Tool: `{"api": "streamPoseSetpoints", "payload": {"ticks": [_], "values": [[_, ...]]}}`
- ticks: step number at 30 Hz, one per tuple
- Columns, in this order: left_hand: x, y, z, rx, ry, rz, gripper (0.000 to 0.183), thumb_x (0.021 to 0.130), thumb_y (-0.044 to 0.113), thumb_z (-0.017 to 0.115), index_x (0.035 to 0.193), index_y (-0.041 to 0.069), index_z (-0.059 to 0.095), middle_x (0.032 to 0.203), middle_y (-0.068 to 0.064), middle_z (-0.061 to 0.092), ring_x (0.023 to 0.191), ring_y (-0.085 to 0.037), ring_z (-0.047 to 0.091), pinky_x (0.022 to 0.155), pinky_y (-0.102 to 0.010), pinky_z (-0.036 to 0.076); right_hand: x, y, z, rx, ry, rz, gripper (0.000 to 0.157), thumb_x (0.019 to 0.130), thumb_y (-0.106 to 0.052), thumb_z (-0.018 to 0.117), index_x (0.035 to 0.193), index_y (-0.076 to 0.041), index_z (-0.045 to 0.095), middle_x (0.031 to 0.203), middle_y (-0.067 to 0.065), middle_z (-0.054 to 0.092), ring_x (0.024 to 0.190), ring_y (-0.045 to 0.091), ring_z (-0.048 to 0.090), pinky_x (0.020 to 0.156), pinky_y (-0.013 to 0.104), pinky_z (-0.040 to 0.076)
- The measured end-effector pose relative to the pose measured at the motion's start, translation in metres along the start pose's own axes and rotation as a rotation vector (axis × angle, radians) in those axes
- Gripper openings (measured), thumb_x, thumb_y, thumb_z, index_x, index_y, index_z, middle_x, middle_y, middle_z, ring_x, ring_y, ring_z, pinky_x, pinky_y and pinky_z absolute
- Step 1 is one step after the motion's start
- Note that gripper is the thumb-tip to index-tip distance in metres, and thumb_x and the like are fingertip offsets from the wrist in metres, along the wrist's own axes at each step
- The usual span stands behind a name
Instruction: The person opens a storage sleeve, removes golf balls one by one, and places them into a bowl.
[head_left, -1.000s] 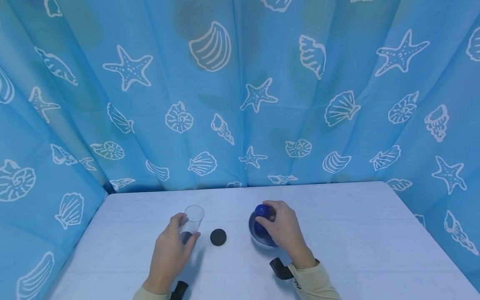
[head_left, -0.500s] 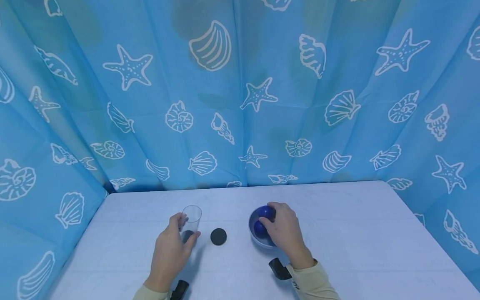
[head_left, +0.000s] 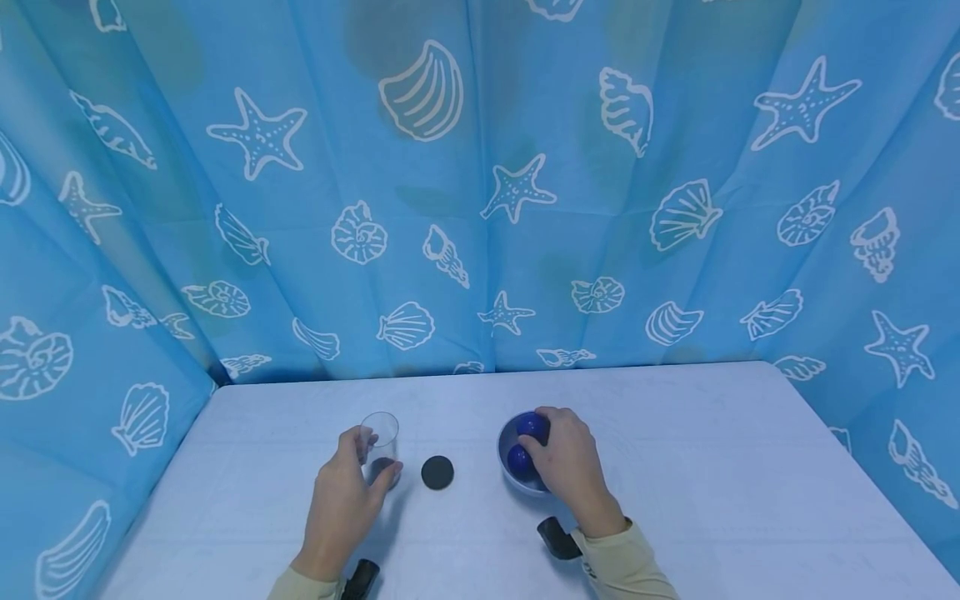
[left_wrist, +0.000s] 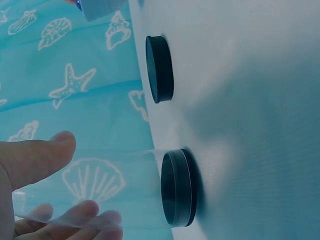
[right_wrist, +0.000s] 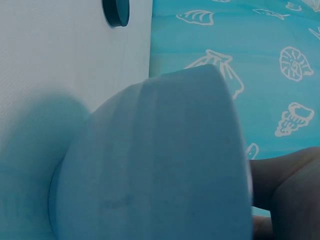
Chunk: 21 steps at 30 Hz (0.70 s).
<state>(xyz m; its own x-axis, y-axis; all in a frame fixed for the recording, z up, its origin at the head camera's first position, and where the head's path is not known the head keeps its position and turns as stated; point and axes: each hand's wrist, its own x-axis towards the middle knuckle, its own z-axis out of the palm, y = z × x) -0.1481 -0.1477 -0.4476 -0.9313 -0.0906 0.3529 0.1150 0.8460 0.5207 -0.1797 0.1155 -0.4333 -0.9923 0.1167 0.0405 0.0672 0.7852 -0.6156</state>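
My left hand point(head_left: 347, 496) holds a clear cylindrical container point(head_left: 384, 443), thumb on one side and fingers on the other. Its black base point(left_wrist: 178, 188) is down at the tabletop and the open rim faces up. A round black lid point(head_left: 437, 472) lies just right of it. Over a blue-grey bowl point(head_left: 507, 479), my right hand point(head_left: 567, 460) reaches past the rim and pinches a dark blue ball point(head_left: 532, 426) between thumb and fingers. A second blue ball point(head_left: 522, 460) sits nearer in the bowl. The bowl's outer wall hides the balls in the right wrist view.
A white cloth covers the table point(head_left: 712, 467). Blue curtains point(head_left: 480, 250) with white shell and starfish prints hang behind it and at both sides. Dark wrist devices point(head_left: 558, 538) stick out by both sleeves.
My right hand has lowered the blue ball from above the bowl's rim into the bowl and shifted slightly right. In my left hand, the container has tipped from a slant to nearly upright.
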Motion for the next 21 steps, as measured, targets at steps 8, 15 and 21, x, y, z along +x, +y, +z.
{"api": "streamPoseSetpoints", "payload": {"ticks": [8,15,21], "values": [[0.0011,-0.0006,0.0022,-0.034,-0.021,-0.038,0.057,0.081,0.016,0.086,0.122,-0.001,0.049,0.116,-0.02,0.069,0.101,-0.04,0.07,0.086,-0.051,0.058,0.0012,0.0011,0.0028,0.0,0.004,0.007,0.049,0.092,-0.021,0.076,0.131,0.004,0.06,0.128,0.025,0.061,0.121,0.04,0.058,0.099,0.056,0.051],[0.0018,-0.0032,0.0032,-0.06,-0.028,-0.048,0.057,0.083,0.015,0.085,0.123,-0.002,0.048,0.117,-0.022,0.068,0.103,-0.041,0.069,0.088,-0.051,0.057,0.0025,0.0048,0.0086,-0.016,0.014,0.004,0.05,0.091,-0.022,0.076,0.13,0.004,0.061,0.128,0.025,0.061,0.122,0.041,0.059,0.098,0.056,0.051],[0.0026,-0.0052,0.0039,-0.086,-0.035,-0.055,0.058,0.083,0.015,0.084,0.125,-0.002,0.047,0.118,-0.022,0.068,0.104,-0.039,0.069,0.089,-0.05,0.057,0.0018,0.0038,0.0094,-0.028,0.018,-0.004,0.049,0.091,-0.022,0.076,0.129,0.005,0.062,0.126,0.025,0.062,0.119,0.041,0.06,0.097,0.056,0.052]]}}
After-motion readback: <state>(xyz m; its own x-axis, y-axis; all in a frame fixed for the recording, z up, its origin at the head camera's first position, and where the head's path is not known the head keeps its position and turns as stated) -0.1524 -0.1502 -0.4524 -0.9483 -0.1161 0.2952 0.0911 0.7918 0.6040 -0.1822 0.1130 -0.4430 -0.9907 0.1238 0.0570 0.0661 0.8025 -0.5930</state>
